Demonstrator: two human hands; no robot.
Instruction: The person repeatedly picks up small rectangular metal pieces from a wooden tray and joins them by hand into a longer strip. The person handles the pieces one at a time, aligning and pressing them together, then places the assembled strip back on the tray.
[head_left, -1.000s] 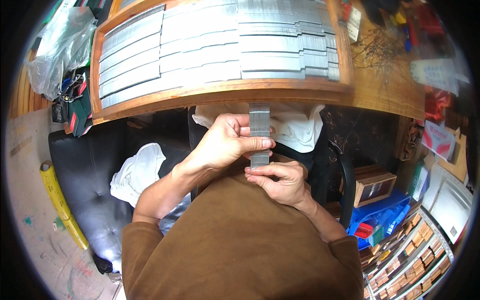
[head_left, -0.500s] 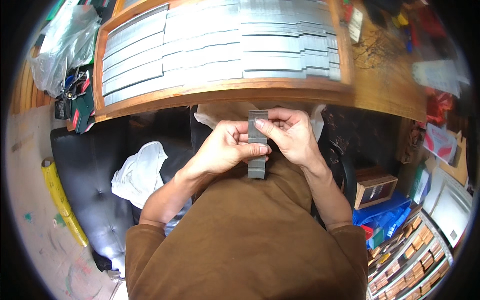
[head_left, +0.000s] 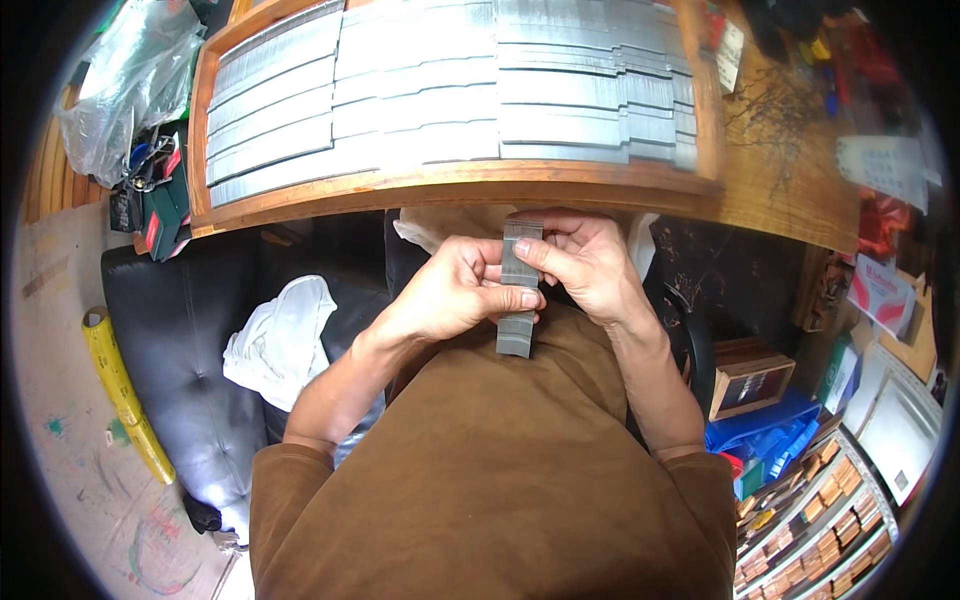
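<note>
- Left hand and right hand, both closed, pinch 1 grey strip upright, steadying it.
- Below the tray of similar strips.

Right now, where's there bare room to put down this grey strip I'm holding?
The wooden tray is packed with grey strips. Bare tabletop lies right of the tray, before the red clutter. The black seat left of the white cloth is also free.
</note>
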